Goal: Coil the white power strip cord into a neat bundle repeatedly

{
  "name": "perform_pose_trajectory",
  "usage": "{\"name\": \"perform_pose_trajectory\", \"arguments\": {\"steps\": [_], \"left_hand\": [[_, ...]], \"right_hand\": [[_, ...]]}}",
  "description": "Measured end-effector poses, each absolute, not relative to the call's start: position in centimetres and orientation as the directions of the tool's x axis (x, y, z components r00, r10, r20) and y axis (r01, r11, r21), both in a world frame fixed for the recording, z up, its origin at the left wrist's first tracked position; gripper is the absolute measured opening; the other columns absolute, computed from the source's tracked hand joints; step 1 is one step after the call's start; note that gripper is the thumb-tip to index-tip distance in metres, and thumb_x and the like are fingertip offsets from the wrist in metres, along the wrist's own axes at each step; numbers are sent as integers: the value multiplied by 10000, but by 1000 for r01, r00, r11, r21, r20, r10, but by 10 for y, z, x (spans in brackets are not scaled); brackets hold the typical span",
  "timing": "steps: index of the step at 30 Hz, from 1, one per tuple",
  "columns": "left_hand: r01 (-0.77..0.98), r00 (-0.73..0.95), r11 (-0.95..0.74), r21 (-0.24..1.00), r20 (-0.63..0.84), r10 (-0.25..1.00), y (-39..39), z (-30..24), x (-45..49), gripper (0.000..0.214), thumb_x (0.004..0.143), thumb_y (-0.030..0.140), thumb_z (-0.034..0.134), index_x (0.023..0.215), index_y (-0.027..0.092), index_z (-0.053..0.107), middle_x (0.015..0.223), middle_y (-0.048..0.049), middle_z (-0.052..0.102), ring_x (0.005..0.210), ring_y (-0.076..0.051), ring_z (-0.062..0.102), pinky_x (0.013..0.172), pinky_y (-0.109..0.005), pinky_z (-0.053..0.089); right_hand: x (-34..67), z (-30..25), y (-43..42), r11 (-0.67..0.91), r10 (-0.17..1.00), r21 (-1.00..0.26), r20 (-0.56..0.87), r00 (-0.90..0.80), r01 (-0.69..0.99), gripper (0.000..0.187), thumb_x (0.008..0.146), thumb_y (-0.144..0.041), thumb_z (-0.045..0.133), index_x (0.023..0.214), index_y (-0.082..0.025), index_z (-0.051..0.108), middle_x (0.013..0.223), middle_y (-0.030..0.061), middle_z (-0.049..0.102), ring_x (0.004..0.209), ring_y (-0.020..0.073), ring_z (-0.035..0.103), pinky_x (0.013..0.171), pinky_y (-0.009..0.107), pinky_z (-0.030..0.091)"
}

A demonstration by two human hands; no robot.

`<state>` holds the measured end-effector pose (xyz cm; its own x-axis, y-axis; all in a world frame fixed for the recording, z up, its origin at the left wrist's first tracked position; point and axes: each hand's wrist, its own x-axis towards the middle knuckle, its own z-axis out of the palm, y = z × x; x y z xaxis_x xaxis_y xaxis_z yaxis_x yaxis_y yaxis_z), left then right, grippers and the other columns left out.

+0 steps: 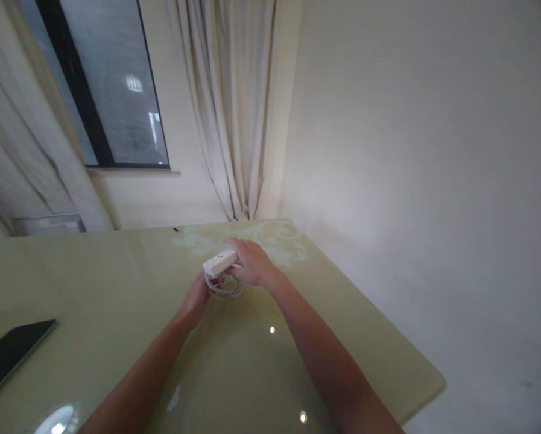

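Filling the lower half of the view was a glossy pale-green worktop (116, 283), with ceiling lights mirrored in it and a pale leafy pattern (281, 241) near the far right corner. Its right edge ran along a plain off-white wall (410, 150); the near right corner was rounded. A dark-framed window (120, 90) stood beyond the far edge, a cream left curtain (21, 120) and a cream right curtain (236, 90) on either side. A dark flat panel (14, 355) lay at the left, well apart from the hands; a tiny dark bit (175, 229) sat by the far edge.

The white power strip (218, 263) was in both hands, over the middle of the worktop. Long axis slanted: left end nearer the camera, right end pointing away toward the wall corner. Its pale cord (227, 293) hung in loops just below; couldn't tell if these touched the surface.

Right hand (254, 263): grip closed round the far end, thumb below, fingers above. Left hand (198, 302): grip holding the near end and loops from the left, fingertips partly hidden.
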<state>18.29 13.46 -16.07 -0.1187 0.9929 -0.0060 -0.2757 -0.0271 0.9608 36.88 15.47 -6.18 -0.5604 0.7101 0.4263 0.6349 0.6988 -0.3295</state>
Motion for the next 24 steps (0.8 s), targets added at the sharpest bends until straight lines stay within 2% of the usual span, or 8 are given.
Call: {"name": "perform_pose_trajectory", "arguments": {"steps": [6, 8, 11, 14, 17, 20, 22, 24], "left_hand": [[-281, -291, -150, 948, 64, 954, 134, -174, 188, 789, 862, 869, 454, 1145, 188, 732, 1046, -121, 803, 1032, -321, 742, 836, -427, 596], [-253, -303, -170, 953, 89, 949, 133, -175, 188, 855, 837, 927, 428, 1115, 180, 736, 1064, -136, 798, 1028, -318, 743, 871, -439, 601], [-186, -305, -187, 964, 125, 944, 132, -176, 189, 854, 810, 938, 494, 1103, 172, 731, 1098, -143, 788, 989, -300, 746, 889, -442, 611], [-78, -343, -202, 976, 164, 925, 132, -177, 188, 779, 848, 883, 528, 1121, 178, 716, 1106, -141, 773, 1020, -305, 743, 892, -446, 620], [92, -460, -214, 973, 232, 857, 130, -176, 185, 694, 951, 760, 492, 1307, 186, 653, 1307, -178, 699, 1271, -343, 658, 1040, -484, 567], [283, -530, -219, 934, 342, 776, 127, -175, 184, 672, 1006, 590, 511, 1525, 165, 520, 1600, -227, 489, 1560, -375, 383, 1279, -566, 313], [490, -426, -241, 838, 471, 772, 126, -175, 184, 610, 1031, 499, 490, 1537, 161, 539, 1647, -223, 457, 1595, -371, 319, 1316, -590, 207], [660, -248, -288, 694, 563, 788, 127, -177, 184, 530, 1064, 433, 404, 1477, 181, 619, 1565, -197, 575, 1527, -349, 431, 1301, -578, 252]], "right_hand": [[354, -89, 153, 627, 748, -270, 469, -469, 731, 749, 991, -532, 667, 1635, -222, 442, 1575, 149, 605, 1430, 344, 546, 1223, 525, 335], [353, -97, 156, 607, 761, -273, 471, -446, 747, 799, 1011, -581, 625, 1680, -230, 365, 1589, 148, 596, 1435, 341, 543, 1221, 524, 323], [353, -106, 161, 595, 773, -275, 452, -445, 755, 836, 1026, -644, 578, 1708, -243, 307, 1565, 152, 620, 1407, 339, 569, 1197, 507, 334], [349, -113, 161, 610, 756, -238, 459, -466, 756, 814, 1049, -641, 536, 1716, -245, 290, 1526, 152, 651, 1378, 337, 588, 1182, 507, 342], [338, -123, 155, 633, 731, -182, 461, -503, 752, 808, 1062, -600, 524, 1713, -186, 284, 1481, 166, 677, 1360, 335, 593, 1193, 527, 339], [326, -135, 147, 655, 706, -123, 452, -545, 746, 807, 1052, -523, 570, 1699, -130, 291, 1473, 186, 671, 1351, 326, 592, 1212, 528, 340], [321, -139, 144, 671, 688, -82, 440, -577, 737, 709, 1055, -408, 571, 1665, -114, 360, 1453, 191, 679, 1341, 315, 595, 1211, 520, 353], [320, -137, 144, 692, 672, -55, 414, -614, 720, 584, 1039, -316, 569, 1580, -111, 493, 1419, 186, 699, 1318, 308, 608, 1208, 516, 367]]}}
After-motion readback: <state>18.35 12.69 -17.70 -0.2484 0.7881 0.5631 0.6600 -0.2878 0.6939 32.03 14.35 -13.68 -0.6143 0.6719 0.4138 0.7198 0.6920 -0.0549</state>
